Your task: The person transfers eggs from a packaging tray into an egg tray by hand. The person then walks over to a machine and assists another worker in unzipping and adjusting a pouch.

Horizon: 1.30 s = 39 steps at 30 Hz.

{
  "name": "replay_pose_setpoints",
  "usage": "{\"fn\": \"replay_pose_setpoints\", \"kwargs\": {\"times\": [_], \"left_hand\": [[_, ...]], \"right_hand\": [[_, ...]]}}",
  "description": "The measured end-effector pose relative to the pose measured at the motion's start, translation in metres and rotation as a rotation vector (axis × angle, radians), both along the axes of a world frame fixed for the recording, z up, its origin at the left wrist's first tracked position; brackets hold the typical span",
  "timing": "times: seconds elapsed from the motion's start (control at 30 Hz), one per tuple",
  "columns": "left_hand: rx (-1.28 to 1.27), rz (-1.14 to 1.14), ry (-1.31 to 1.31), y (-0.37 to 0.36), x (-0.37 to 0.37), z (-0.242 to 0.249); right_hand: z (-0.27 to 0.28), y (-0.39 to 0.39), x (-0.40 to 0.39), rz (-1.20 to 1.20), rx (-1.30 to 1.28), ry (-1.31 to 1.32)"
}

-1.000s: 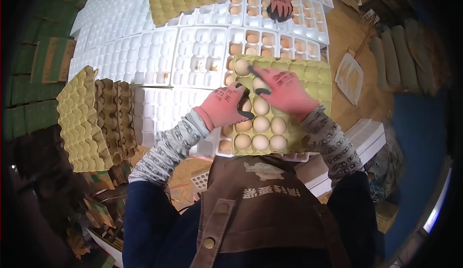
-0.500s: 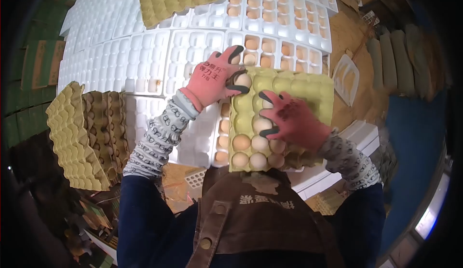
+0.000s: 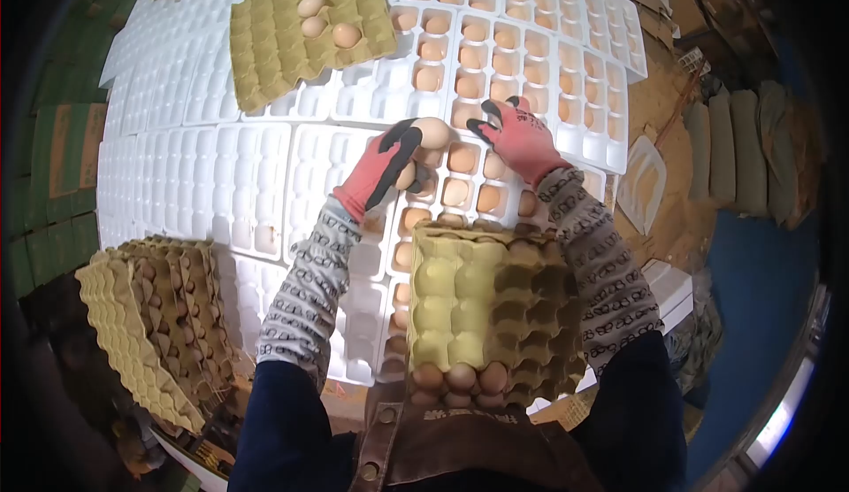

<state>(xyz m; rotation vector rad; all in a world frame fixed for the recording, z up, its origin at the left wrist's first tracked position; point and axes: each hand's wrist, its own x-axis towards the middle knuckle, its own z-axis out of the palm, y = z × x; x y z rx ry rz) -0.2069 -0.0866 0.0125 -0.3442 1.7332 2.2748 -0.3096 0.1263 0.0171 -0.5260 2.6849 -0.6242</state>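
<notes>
My left hand (image 3: 378, 166), in a pink glove with dark fingertips, grips eggs over the white trays. One pale egg (image 3: 432, 133) sticks out past its fingertips, and another egg (image 3: 406, 175) shows under the fingers. My right hand (image 3: 523, 142), gloved alike, curls over the compartments of a white plastic tray (image 3: 591, 154). A pale egg surface (image 3: 492, 119) shows between its thumb and fingers; the rest is hidden. Close to my body lies a yellowish pulp egg tray (image 3: 451, 302) with several eggs (image 3: 462, 377) at its near edge.
Another pulp tray (image 3: 274, 49) with three eggs lies across the white trays at the back. Stacked pulp trays (image 3: 133, 324) holding eggs stand tilted at the left. Grey folded bundles (image 3: 738, 147) and a white plastic piece (image 3: 641, 182) are at the right.
Both hands have moved forward from the near pulp tray to the white trays, carrying eggs. Fewer eggs lie in that pulp tray. The camera view has shifted too.
</notes>
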Motion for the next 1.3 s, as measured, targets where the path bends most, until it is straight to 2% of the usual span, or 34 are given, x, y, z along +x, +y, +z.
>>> {"fn": "replay_pose_setpoints", "kwargs": {"times": [0.03, 0.07, 0.1, 0.17, 0.2, 0.23, 0.3, 0.33, 0.37, 0.4, 0.43, 0.5, 0.53, 0.6, 0.63, 0.7, 0.77, 0.83, 0.93, 1.03, 1.07, 1.1, 1.13, 1.17, 1.2, 1.23, 1.27, 1.3], "left_hand": [[-0.04, 0.025, -0.018, -0.002, -0.006, -0.003], [-0.229, 0.049, 0.116, -0.009, -0.016, -0.02], [-0.309, 0.064, 0.102, -0.008, -0.022, -0.01], [-1.161, 0.063, 0.475, -0.01, -0.045, -0.024], [-1.159, -0.001, 0.399, -0.011, -0.053, -0.026], [-1.131, 0.041, 0.393, -0.009, -0.06, -0.019], [-1.059, 0.105, 0.372, -0.003, -0.069, -0.007], [-1.004, 0.276, 0.515, -0.006, -0.076, -0.019], [-0.923, 0.304, 0.494, -0.01, -0.079, -0.029], [-1.035, 0.26, 0.611, -0.015, -0.083, -0.042], [-1.147, 0.204, 0.719, -0.019, -0.081, -0.056], [-1.182, 0.077, 0.685, -0.023, -0.069, -0.048], [-1.121, 0.165, 0.654, -0.018, -0.054, -0.034], [-0.888, 0.097, 0.668, -0.008, -0.016, 0.013], [-0.8, 0.059, 0.652, 0.001, 0.012, 0.042], [-0.761, -0.352, 0.81, 0.012, 0.075, 0.094], [-0.845, -0.718, 0.86, 0.039, 0.136, 0.122], [-1.109, -0.881, 0.783, 0.065, 0.191, 0.118], [-1.226, -0.861, 0.614, 0.069, 0.211, 0.116], [-0.572, -0.362, 0.442, 0.054, 0.221, 0.128], [-0.24, -0.233, 0.183, 0.04, 0.232, 0.118], [-0.114, -0.13, 0.002, 0.04, 0.237, 0.126], [-0.211, -0.232, 0.021, 0.038, 0.245, 0.117], [-0.308, -0.332, 0.033, 0.038, 0.255, 0.109], [-0.685, -0.463, 0.204, 0.059, 0.257, 0.129], [-1.068, -0.655, 0.208, 0.075, 0.264, 0.129], [-1.12, -0.657, 0.318, 0.075, 0.27, 0.117], [-1.171, -0.657, 0.43, 0.073, 0.274, 0.104]], "right_hand": [[-0.003, 0.008, -0.005, 0.017, -0.069, -0.038], [-0.006, 0.016, -0.007, 0.036, -0.138, -0.084], [-0.007, 0.023, -0.014, -0.037, -0.304, -0.119], [0.0, 0.032, -0.037, -0.475, -0.539, -0.538], [-0.004, 0.042, -0.045, -0.588, -0.761, -0.567], [-0.01, 0.056, -0.053, -0.407, -0.797, -0.492], [-0.025, 0.074, -0.054, -0.294, -0.659, -0.347], [-0.023, 0.07, -0.039, -0.169, -0.415, -0.001], [-0.02, 0.065, -0.023, -0.029, -0.163, 0.331], [-0.032, 0.07, -0.022, 0.129, -0.099, 0.429], [-0.034, 0.072, -0.022, 0.103, -0.1, 0.332], [-0.024, 0.072, -0.016, 0.04, -0.112, 0.127], [-0.008, 0.074, -0.01, -0.031, -0.259, 0.057], [0.045, 0.08, 0.01, -0.138, -0.377, -0.1], [0.078, 0.084, 0.031, -0.165, -0.352, -0.179], [0.123, 0.095, 0.09, 0.059, -0.39, -0.29], [0.118, 0.109, 0.166, 0.318, -0.708, -0.294], [0.129, 0.11, 0.229, 0.507, -0.114, -0.1], [0.109, 0.109, 0.28, 0.535, -0.099, 0.154], [0.116, 0.134, 0.286, 0.197, -0.515, -0.127], [0.115, 0.149, 0.288, -0.056, -0.754, -0.467], [0.116, 0.163, 0.289, -0.385, -1.016, -0.736], [0.113, 0.168, 0.287, -0.354, -1.07, -0.766], [0.113, 0.168, 0.294, -0.262, -0.955, -0.699], [0.116, 0.165, 0.301, -0.173, -0.843, -0.627], [0.122, 0.149, 0.314, -0.03, -0.567, -0.447], [0.123, 0.135, 0.324, 0.243, -0.408, -0.073], [0.111, 0.128, 0.338, 0.388, -0.258, 0.149]]}}
